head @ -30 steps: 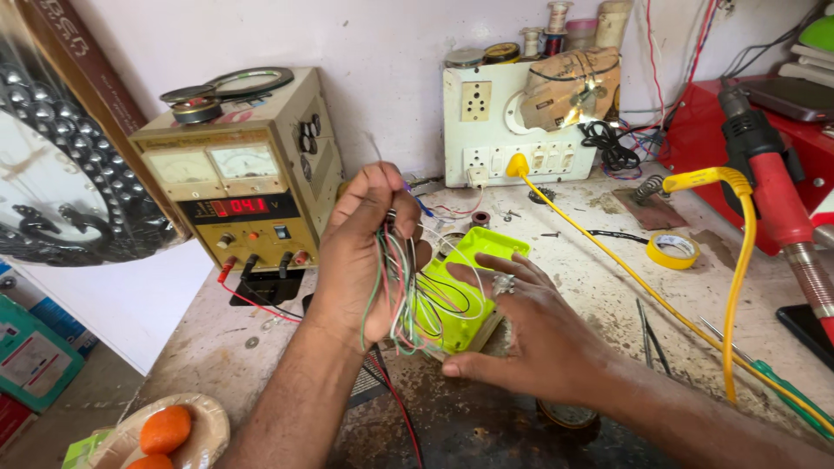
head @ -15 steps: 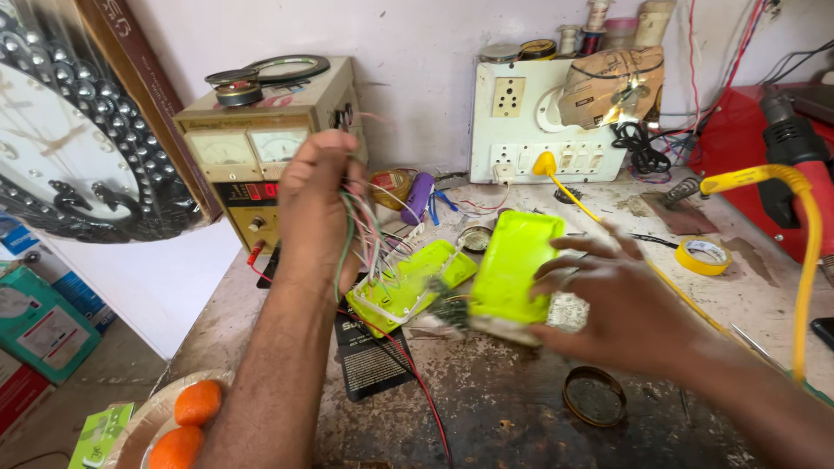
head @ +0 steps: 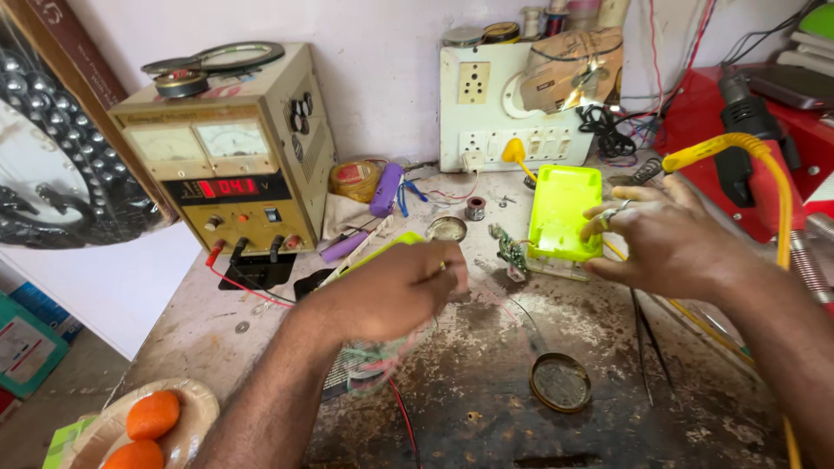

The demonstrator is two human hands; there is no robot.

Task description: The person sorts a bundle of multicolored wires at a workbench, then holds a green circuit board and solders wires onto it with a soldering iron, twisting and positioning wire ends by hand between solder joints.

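My right hand (head: 669,239) grips one lime-green plastic case half (head: 563,213) by its right edge and holds it over the bench. A small green circuit board (head: 508,252) hangs off that half's lower left corner. My left hand (head: 395,291) is closed around a bundle of thin coloured wires (head: 378,356) that trails under it. The other lime-green case half (head: 382,252) peeks out just behind the left hand's knuckles.
A tan bench power supply (head: 230,165) with a red display stands at the back left. A white socket board (head: 508,108) is on the wall. A round metal lid (head: 560,382), a solder reel (head: 475,208), a yellow cable (head: 773,174) and a plate of oranges (head: 148,426) are around.
My left hand has dropped from raised to low over the bench with the wires. My right hand has carried its green case half further to the right, away from the other half.
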